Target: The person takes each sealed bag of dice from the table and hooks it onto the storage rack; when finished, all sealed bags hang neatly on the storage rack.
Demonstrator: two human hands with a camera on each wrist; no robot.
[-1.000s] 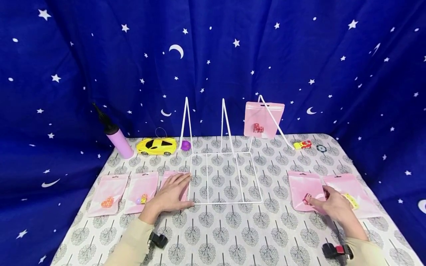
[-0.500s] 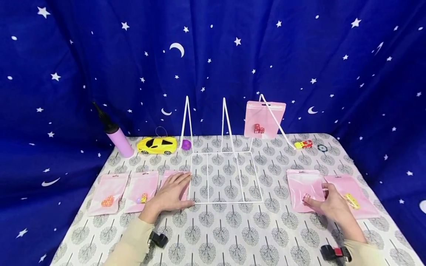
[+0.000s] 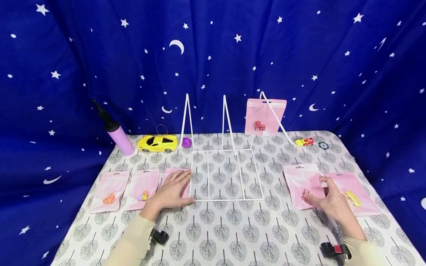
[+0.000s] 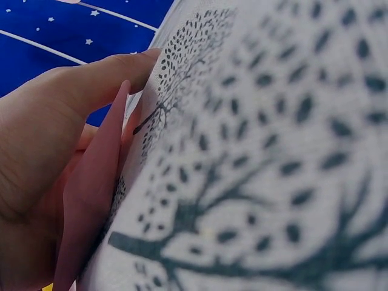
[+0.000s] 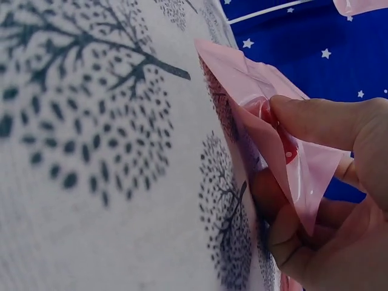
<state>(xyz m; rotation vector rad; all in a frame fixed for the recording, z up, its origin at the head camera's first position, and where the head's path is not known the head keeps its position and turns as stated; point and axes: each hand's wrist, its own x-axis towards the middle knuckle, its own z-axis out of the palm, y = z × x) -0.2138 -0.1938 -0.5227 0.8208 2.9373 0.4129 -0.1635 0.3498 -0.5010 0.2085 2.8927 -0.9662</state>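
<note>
so, right hand [image 3: 329, 201]: i pinch the lower corner of the red-dice pouch [image 3: 301, 183] between thumb and fingers; the wrist view shows that corner lifted off the table [image 3: 233, 229] with a red die [image 5: 267, 112] under my thumb.
red-dice pouch: right of the rack, on the table apart from its raised corner, just beside the yellow-dice pouch [image 3: 352, 192], whose near edge my hand covers.
left hand [image 3: 171, 192]: flat, fingers spread and straight, palm down on a third pink pouch [image 3: 173, 173]; the fingertips reach the rack's left rail.
left wrist view: my fingers [image 4: 91, 79] lie over a pink pouch edge [image 4: 97, 182] against the cloth; what is inside it i cannot tell.
rack [image 3: 226, 173]: white wire, its flat frame lies between my hands and three upright triangles stand at the back.
hung pouch [image 3: 265, 116]: pink, red dice inside, leaning on the rightmost upright.
left pouches: orange-dice pouch [image 3: 108, 186] farthest left, then a mixed-dice pouch [image 3: 143, 184] just beside my left hand.
back of table, left: purple pump [image 3: 116, 135] tilted at the edge, yellow car [image 3: 157, 143], a small purple ball [image 3: 186, 142] by the rack's left upright.
back of table, right: small red and yellow toy [image 3: 304, 142], and a dark round bit [image 3: 322, 145] just beside it.
table: covered by a pale cloth printed with grey trees.
backdrop [image 3: 213, 55]: blue cloth with white stars and moons.
sleeves: beige, with a black wrist device [image 3: 159, 236] on the left and one with red [image 3: 334, 250] on the right.
</note>
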